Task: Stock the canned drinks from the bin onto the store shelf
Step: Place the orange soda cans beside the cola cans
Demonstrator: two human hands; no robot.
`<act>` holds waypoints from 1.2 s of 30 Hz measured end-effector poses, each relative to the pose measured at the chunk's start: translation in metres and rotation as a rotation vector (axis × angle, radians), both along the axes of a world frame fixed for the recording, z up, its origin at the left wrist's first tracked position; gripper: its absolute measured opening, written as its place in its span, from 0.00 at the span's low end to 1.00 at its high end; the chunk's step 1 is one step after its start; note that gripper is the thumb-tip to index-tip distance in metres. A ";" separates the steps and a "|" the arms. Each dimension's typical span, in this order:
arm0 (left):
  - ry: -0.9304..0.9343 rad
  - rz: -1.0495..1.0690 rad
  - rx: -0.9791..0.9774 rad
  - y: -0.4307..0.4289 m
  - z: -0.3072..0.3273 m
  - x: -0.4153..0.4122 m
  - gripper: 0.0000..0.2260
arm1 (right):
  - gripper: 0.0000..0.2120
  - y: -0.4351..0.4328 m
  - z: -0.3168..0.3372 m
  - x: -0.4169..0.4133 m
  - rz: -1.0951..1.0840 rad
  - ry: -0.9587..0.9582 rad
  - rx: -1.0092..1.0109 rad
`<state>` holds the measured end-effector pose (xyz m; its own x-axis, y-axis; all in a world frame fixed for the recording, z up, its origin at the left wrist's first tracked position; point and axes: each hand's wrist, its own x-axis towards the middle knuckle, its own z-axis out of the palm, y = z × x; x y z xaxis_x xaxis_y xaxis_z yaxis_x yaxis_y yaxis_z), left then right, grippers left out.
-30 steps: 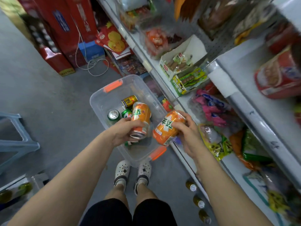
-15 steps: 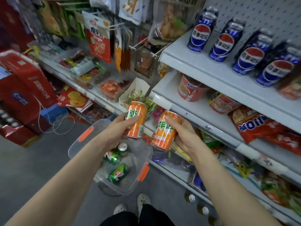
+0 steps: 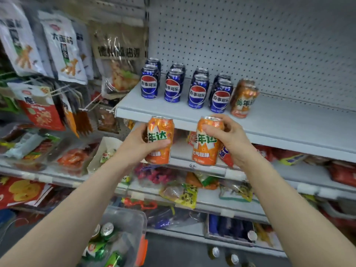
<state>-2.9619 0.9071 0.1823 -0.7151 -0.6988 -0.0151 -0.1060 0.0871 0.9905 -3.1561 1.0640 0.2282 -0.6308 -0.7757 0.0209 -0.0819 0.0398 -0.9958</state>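
My left hand [image 3: 134, 145] grips an upright orange can [image 3: 159, 140], and my right hand [image 3: 231, 137] grips a second orange can [image 3: 207, 143]. Both cans hang just below the front lip of the grey top shelf [image 3: 279, 128]. On that shelf stand several blue cola cans [image 3: 173, 89] in paired rows, with two orange cans [image 3: 243, 99] at their right end. The clear plastic bin [image 3: 133, 222] sits low at the bottom, holding several green cans [image 3: 102, 245].
Snack bags [image 3: 63, 49] hang on pegs to the left of the shelf. Lower shelves [image 3: 212, 205] carry packaged snacks. Small bottles [image 3: 215, 252] stand on the floor below. The top shelf is bare to the right of the orange cans.
Both hands have lifted the orange cans from over the bin up to the top shelf's front edge. My view has tilted up, bringing the cola cans to the centre.
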 end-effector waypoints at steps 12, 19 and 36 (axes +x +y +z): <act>0.161 -0.074 -0.146 0.041 0.071 -0.146 0.24 | 0.21 0.069 0.072 -0.139 -0.231 0.440 0.111; 0.145 -0.015 -0.236 0.058 0.081 -0.217 0.28 | 0.23 0.071 0.072 -0.226 -0.295 0.771 0.315; 0.124 0.121 -0.227 0.067 0.074 -0.263 0.28 | 0.27 0.005 0.055 -0.339 -0.111 0.929 0.470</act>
